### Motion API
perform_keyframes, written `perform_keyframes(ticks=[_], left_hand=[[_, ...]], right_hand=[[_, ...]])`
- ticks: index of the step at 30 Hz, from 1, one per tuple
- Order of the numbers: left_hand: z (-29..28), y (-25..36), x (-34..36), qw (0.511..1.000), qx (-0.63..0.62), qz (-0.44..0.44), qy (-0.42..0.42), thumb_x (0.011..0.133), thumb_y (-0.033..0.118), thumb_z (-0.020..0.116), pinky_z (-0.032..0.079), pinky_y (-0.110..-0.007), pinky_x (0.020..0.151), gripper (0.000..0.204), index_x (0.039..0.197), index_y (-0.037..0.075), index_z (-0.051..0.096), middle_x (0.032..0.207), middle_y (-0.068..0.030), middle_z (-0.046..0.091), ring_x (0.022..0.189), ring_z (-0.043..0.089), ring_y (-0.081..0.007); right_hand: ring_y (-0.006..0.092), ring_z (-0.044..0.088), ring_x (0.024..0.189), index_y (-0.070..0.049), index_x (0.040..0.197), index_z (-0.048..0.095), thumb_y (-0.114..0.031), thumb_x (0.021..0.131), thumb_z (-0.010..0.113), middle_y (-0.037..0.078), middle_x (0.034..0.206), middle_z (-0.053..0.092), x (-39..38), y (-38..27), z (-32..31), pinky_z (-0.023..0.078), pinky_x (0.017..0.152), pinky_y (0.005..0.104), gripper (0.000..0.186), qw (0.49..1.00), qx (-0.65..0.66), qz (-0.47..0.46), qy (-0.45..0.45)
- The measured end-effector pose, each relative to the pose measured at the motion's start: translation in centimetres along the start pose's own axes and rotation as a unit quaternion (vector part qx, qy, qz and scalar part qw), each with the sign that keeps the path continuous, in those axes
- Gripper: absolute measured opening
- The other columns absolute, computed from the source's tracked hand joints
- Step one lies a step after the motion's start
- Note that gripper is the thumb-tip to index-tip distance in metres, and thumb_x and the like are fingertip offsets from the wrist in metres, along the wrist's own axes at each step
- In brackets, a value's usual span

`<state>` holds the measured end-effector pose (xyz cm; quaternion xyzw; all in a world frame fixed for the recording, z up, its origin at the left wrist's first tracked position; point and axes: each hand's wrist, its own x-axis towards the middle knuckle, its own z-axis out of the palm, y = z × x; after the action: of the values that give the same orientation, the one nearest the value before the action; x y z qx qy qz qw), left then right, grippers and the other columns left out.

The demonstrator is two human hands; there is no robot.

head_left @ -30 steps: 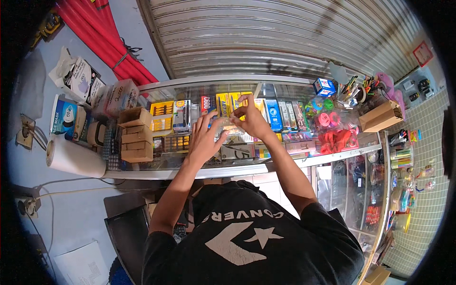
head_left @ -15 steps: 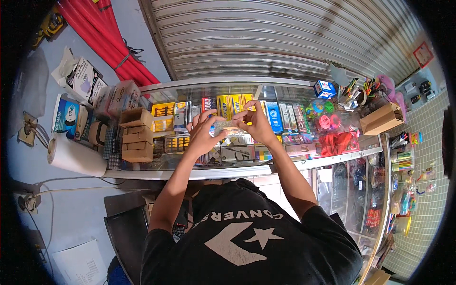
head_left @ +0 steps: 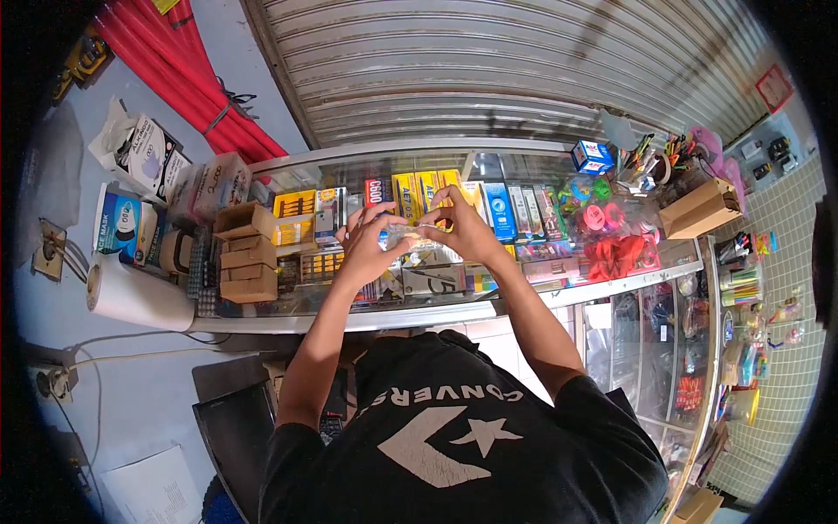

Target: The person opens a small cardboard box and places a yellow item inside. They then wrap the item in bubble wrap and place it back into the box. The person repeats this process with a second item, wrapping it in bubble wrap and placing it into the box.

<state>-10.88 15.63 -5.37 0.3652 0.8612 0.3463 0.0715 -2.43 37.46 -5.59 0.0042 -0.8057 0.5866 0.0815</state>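
Pinched between both hands, a small clear packet (head_left: 408,234) is held above the middle of the glass counter (head_left: 524,301). Its long axis runs crosswise from the left hand (head_left: 371,240) to the right hand (head_left: 458,229), each closed on one end, equally near.

A single head-worn fisheye looks steeply down, close above a glass counter (head_left: 524,301).
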Motion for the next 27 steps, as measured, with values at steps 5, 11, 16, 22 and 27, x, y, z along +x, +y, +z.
perform_keyframes(ticks=[5, 11, 16, 22, 27], left_hand=[[0.1, 0.1, 0.3, 1.0, -0.007, -0.021, 0.004, 0.086, 0.04, 0.082, 0.024, -0.053, 0.113, 0.036, 0.116, 0.02, 0.075, 0.149, 0.0025, 0.057, 0.143, 0.04, -0.0279], [1.4, -1.2, 0.6, 0.999, -0.014, -0.016, 0.036, 0.088, 0.038, 0.079, 0.024, -0.052, 0.112, 0.031, 0.111, 0.017, 0.077, 0.147, 0.0032, 0.059, 0.14, 0.042, -0.0273], [1.0, -0.4, 0.4, 0.999, 0.015, -0.02, 0.042, 0.09, 0.036, 0.077, 0.026, -0.05, 0.109, 0.03, 0.112, 0.016, 0.074, 0.146, 0.004, 0.06, 0.137, 0.044, -0.0263], [1.3, -0.5, 0.5, 0.998, -0.006, -0.004, 0.067, 0.089, 0.032, 0.078, 0.025, -0.05, 0.11, 0.027, 0.11, 0.016, 0.071, 0.143, 0.0044, 0.062, 0.135, 0.047, -0.0265], [0.8, -0.3, 0.4, 0.999, -0.006, -0.015, 0.047, 0.089, 0.029, 0.078, 0.024, -0.05, 0.11, 0.021, 0.104, 0.017, 0.072, 0.143, 0.0042, 0.063, 0.136, 0.047, -0.0262]], right_hand=[[0.019, 0.073, 0.093, -0.004, 0.116, 0.041, -0.002, 0.09, 0.079, 0.013, 0.095, 0.071, 0.7, 0.0, 1.3, 0.058, 0.077, 0.0333, 0.046, 0.999, 0.004, 0.028, 0.026], [0.0198, 0.073, 0.095, -0.003, 0.118, 0.043, 0.002, 0.09, 0.077, 0.012, 0.096, 0.068, 0.7, 0.5, 1.8, 0.058, 0.074, 0.0328, 0.044, 0.999, 0.01, 0.008, 0.032], [0.0231, 0.073, 0.094, -0.003, 0.117, 0.045, 0.005, 0.089, 0.074, 0.011, 0.091, 0.069, 0.6, 0.6, 2.4, 0.056, 0.081, 0.0367, 0.041, 0.998, 0.019, -0.003, 0.063], [0.025, 0.073, 0.096, -0.003, 0.119, 0.046, 0.002, 0.092, 0.073, 0.013, 0.092, 0.07, 0.7, 0.8, 2.7, 0.055, 0.083, 0.038, 0.039, 0.997, 0.022, -0.038, 0.068], [0.0336, 0.076, 0.098, -0.004, 0.117, 0.046, -0.004, 0.092, 0.076, 0.017, 0.096, 0.077, -0.2, -1.6, 1.8, 0.056, 0.08, 0.0408, 0.039, 0.995, -0.072, -0.033, 0.063]])
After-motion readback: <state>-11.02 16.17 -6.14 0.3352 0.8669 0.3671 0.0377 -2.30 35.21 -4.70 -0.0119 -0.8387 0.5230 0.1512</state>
